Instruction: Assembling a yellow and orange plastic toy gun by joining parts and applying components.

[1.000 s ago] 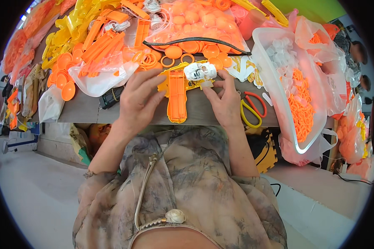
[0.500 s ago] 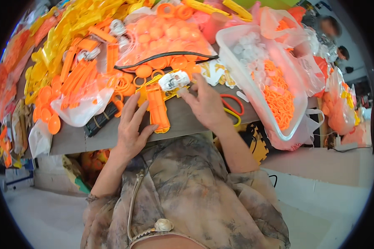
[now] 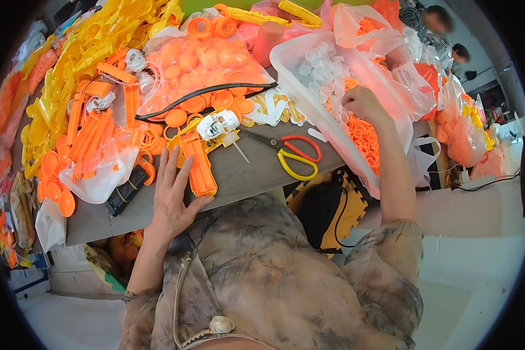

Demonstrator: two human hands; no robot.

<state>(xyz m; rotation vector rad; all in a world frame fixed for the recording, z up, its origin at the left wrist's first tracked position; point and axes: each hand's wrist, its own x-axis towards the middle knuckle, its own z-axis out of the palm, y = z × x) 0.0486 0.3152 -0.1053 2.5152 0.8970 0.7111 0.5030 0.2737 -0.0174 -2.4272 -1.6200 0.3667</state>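
Note:
An orange plastic handle-shaped part (image 3: 198, 166) lies near the table's front edge, joined to or lying against a yellow piece and a white skull-shaped part (image 3: 219, 123). My left hand (image 3: 172, 195) rests beside the orange part, its fingers stretched out and its thumb spread near the part's near end. To the right, my right hand (image 3: 364, 105) reaches into a long translucent bin (image 3: 286, 74). Its fingers are bent together above small orange rings (image 3: 364, 143) and clear white caps (image 3: 321, 64). Whatever those fingertips pinch, if anything, is hidden.
Scissors (image 3: 297, 156) with red and yellow handles lie beside a thin pointed rod (image 3: 242, 153). Behind sits a bag of orange balls (image 3: 198, 58). Orange and yellow parts (image 3: 58, 93) heap at the left, near a black bundle (image 3: 126, 189). Two people are at the far right.
My right hand has left the white skull-shaped part and moved right, into the bin. The scissors and pointed rod have come into fuller view. My left hand stays by the orange part.

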